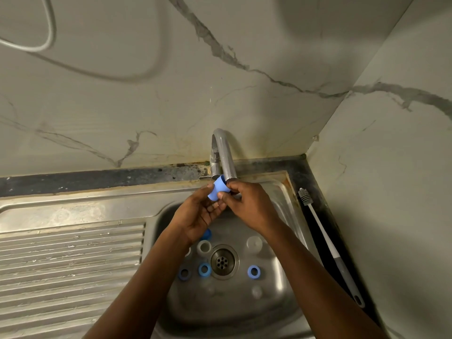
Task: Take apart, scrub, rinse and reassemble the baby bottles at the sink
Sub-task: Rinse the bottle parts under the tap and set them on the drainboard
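Two hands meet on one blue bottle collar (218, 191), a short tube-shaped piece held tilted, well above and behind the drain (222, 261) and just under the mouth of the tap (224, 155). The left hand (198, 214) cups the collar from below with its fingers curled round it. The right hand (247, 204) pinches its near edge between thumb and fingers.

Down on the floor of the sink (232, 319), loose parts lie scattered round the drain. Three blue rings (253, 271) lie level with it, one to its right and two to its left, the nearer of those just beside the drain's rim. A whitish ring (203, 248) sits behind and left of the drain. Farther back on that side, another blue piece (207, 234) peeks out from under the left wrist; what it is cannot be told. A clear dome-like cap (254, 243) lies behind and right of the drain, and a small clear piece (256, 291) lies in front and right of it.

Well to the right of the drain, past the sink's rim, a long bottle brush (330, 243) lies on the dark counter edge, bristles pointing toward the wall. To the drain's left is the ribbed draining board (71, 265).
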A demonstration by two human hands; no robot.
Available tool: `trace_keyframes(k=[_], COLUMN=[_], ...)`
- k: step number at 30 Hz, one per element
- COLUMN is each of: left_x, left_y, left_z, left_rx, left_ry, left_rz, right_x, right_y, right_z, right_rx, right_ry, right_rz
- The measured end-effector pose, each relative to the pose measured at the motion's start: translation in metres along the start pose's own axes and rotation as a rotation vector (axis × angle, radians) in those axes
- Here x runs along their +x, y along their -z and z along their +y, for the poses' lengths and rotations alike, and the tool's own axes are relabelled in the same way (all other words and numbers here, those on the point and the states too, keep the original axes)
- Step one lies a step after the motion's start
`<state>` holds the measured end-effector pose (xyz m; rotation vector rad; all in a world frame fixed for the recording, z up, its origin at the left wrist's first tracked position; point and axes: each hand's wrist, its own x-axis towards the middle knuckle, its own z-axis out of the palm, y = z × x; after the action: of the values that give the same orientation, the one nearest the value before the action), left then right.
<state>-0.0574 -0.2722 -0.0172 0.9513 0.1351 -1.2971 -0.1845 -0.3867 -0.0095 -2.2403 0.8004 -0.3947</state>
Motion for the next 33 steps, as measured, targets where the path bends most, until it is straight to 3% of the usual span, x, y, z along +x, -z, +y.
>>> trace_keyframes(k=[5,14,16,19,22,26,30,33], left_x=[0.002,0.007,0.008,0.009,0.005,0.003,0.002,-0.001], left_y=[0.002,0.003,0.001,0.001,0.005,0.002,0.002,0.005], left_z=[0.001,0.007,0.006,0.003,0.002,-0.001,-0.002,-0.004], left_rx=[0.115,0.398,0.386,0.186,0.031,0.06,0.118,0.288], left_ry=[0.025,0.19,0.16,0.079,0.038,0.018,-0.014,-0.055], left_rz=[0.105,0.159,0.18,0.066,-0.042,-0.008,0.011,0.027], right_x=[-0.001,0.002,0.003,0.004,0.004,0.006,0.004,0.004], right_y=[0.006,0.009,0.009,0.01,0.009,0.002,-0.004,-0.009], right_z=[0.006,0.01,0.011,0.013,0.014,0.011,0.004,0.0], right_rx=[0.064,-0.105,-0.105,-0.086,0.052,0.323,0.593,0.904], right_ry=[0.038,0.168,0.164,0.1,-0.01,-0.124,-0.322,-0.464], right_rz=[-0.161,-0.2,-0.171,-0.118,-0.068,0.017,-0.07,-0.132])
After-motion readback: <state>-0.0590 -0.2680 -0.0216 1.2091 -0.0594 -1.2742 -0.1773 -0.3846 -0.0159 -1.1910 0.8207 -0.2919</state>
